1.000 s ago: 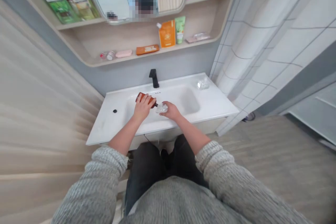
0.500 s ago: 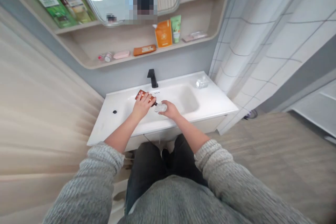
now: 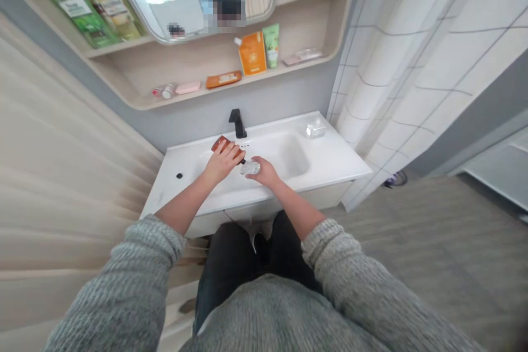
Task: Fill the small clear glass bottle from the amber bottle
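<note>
Bottles stand in the upper left of the frame: a green bottle with a white label, and beside it a yellow bottle with a pale label. The letters are too blurry to read. Going right, in the upper middle, an orange packet lies flat with a pale patch on it. Then comes an orange pouch with a pale round mark on its front, and beside it a light green tube. Their words are too blurry too.

In the middle of the frame, over the white sink, is a red-brown bottle. It is tipped, with its dark neck pointing down and right. Just right of that neck is a small, see-through container. I cannot tell if the two touch.

The left hand holds the red-brown bottle, its fingers bent over the top and a little apart. The right hand holds the see-through container from its right side, with its fingers curled in close around it.
</note>
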The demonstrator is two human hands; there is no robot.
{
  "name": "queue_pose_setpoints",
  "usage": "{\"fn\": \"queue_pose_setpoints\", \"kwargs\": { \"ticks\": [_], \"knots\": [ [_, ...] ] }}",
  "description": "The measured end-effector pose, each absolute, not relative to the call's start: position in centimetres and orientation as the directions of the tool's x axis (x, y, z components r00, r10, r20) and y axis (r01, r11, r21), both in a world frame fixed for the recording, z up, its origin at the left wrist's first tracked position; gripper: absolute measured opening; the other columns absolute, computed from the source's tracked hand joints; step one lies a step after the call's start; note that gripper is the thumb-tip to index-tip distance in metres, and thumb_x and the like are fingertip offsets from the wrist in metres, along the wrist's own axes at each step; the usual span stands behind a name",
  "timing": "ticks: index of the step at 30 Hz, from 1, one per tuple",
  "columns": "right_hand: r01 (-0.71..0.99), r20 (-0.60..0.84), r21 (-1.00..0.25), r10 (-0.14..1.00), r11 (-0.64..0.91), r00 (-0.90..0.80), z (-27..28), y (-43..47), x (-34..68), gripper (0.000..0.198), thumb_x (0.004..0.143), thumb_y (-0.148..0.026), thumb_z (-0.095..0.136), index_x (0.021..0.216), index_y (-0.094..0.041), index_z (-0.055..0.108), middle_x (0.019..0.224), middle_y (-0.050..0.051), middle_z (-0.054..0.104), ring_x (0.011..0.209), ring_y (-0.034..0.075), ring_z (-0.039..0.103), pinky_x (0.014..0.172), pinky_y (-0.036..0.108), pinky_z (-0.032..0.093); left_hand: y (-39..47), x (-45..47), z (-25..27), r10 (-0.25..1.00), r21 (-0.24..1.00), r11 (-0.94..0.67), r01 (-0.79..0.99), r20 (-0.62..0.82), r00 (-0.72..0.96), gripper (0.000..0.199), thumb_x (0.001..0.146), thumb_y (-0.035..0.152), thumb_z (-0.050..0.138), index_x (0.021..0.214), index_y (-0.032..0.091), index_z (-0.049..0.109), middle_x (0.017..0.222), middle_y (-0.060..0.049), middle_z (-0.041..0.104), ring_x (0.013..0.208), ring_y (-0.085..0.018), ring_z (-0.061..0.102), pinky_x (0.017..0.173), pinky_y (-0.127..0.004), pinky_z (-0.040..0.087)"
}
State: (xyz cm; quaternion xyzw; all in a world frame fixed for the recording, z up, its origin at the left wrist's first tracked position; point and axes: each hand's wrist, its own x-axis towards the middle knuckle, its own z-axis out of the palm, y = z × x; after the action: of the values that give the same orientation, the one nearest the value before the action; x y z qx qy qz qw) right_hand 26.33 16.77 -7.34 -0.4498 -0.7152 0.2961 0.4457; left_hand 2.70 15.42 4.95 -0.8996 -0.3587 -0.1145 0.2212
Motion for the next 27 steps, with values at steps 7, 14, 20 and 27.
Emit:
{"fn": "queue_pose_setpoints", "kwargs": {
  "ticks": [7,14,20,27],
  "knots": [
    [0.326,0.406,-0.837,0.898,0.440,-0.170,-7.7,17.0,26.3,0.081,0.068,-0.039,0.104,0.139,-0.019,0.071,0.138,0.016,0.080,0.127,0.036,0.077,0.117,0.050,0.059,15.7,3.3,6.4,0.574,-0.350,-0.668,0.657,0.320,0.754,0.050,0.108,0.013,0.052,0.152,0.025,0.073,0.157,-0.021,0.072,0.158,-0.037,0.059,0.136,-0.069,0.037],
    [0.297,0.432,-0.837,0.888,0.459,-0.156,-7.8,17.0,26.4,0.080,0.067,-0.039,0.103,0.138,-0.020,0.071,0.137,0.015,0.080,0.126,0.037,0.077,0.118,0.053,0.059,15.7,3.1,6.1,0.599,-0.264,-0.658,0.705,0.384,0.702,0.051,0.108,0.013,0.052,0.152,0.028,0.074,0.157,-0.018,0.072,0.160,-0.036,0.056,0.139,-0.071,0.030],
    [0.249,0.453,-0.834,0.869,0.492,-0.200,-7.8,17.0,26.6,0.076,0.066,-0.043,0.101,0.132,-0.021,0.070,0.133,0.014,0.079,0.121,0.037,0.077,0.112,0.057,0.063,14.4,2.8,4.3,0.692,-0.064,-0.589,0.806,0.475,0.544,0.058,0.098,0.008,0.061,0.150,0.029,0.076,0.158,-0.017,0.071,0.160,-0.038,0.055,0.141,-0.071,0.023],
    [0.172,0.325,-0.914,0.918,0.366,-0.227,-8.9,17.8,26.9,0.074,0.065,-0.047,0.096,0.127,-0.027,0.063,0.117,0.004,0.074,0.098,0.026,0.073,0.091,0.044,0.066,11.0,3.4,-0.3,0.786,0.683,-0.360,0.635,0.589,-0.188,0.079,0.078,0.022,0.089,0.154,0.025,0.066,0.149,-0.017,0.072,0.138,-0.037,0.070,0.125,-0.057,0.053]
  ]
}}
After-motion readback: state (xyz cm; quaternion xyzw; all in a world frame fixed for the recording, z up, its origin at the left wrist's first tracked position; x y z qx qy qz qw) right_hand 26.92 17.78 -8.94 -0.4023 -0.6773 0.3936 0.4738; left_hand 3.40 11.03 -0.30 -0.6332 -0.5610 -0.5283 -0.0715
